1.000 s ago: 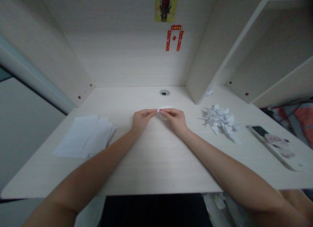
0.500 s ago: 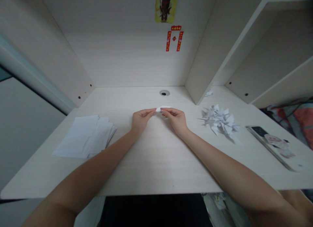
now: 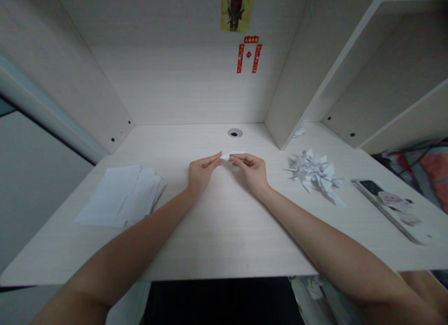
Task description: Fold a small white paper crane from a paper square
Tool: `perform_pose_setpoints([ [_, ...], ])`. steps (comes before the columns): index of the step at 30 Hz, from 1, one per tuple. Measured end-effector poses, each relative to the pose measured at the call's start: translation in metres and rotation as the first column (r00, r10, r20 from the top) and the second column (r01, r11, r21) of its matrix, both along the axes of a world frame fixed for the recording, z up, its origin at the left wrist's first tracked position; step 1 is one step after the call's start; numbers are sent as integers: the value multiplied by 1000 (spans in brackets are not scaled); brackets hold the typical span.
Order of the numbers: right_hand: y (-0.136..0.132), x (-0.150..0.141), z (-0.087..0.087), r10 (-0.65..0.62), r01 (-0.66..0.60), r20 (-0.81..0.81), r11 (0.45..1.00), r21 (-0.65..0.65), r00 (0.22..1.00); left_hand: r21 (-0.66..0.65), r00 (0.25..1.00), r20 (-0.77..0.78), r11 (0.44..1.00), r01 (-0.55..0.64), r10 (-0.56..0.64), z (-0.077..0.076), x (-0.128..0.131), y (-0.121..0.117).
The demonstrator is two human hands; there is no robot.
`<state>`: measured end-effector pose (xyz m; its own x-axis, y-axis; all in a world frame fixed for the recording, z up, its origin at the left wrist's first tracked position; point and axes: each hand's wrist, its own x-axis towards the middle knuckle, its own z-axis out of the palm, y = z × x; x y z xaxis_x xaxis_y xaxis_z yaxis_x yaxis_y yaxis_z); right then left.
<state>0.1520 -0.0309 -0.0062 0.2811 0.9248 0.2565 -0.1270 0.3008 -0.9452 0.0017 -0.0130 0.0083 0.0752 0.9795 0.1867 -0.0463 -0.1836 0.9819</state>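
Observation:
Both hands meet over the middle of a pale wooden desk (image 3: pixel 224 231). My left hand (image 3: pixel 201 171) and my right hand (image 3: pixel 252 170) pinch a small folded piece of white paper (image 3: pixel 233 155) between their fingertips, just above the desk top. Most of the paper is hidden behind the fingers. To the left lies a stack of flat white sheets (image 3: pixel 122 194). On the right sits a heap of small folded white paper figures (image 3: pixel 315 173).
A phone with a pictured case (image 3: pixel 394 203) lies at the right edge. A round cable hole (image 3: pixel 234 132) sits at the back of the desk. Shelf panels (image 3: pixel 294 82) rise on the right, a side wall (image 3: pixel 63 82) on the left. Red and yellow stickers (image 3: pixel 248 52) mark the back wall.
The fingers have shifted slightly on the small paper, and my left index finger now points up along it. The arms have stayed in place.

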Motion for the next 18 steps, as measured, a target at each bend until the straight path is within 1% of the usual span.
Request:
perform_pose_setpoints([
  [7,-1,-1,1,-10,9,-27,999,-46,1000,-10,1000,-1,1000,16,-16,2,0,-2],
  [12,-1,0,-1,-12,11,-36,999,-33,999,-2,998,27,999,51,-51,1,1,-1],
  [18,-1,-1,1,-17,16,-62,1000,-20,998,-13,998,40,999,38,-38,1,1,-1],
])
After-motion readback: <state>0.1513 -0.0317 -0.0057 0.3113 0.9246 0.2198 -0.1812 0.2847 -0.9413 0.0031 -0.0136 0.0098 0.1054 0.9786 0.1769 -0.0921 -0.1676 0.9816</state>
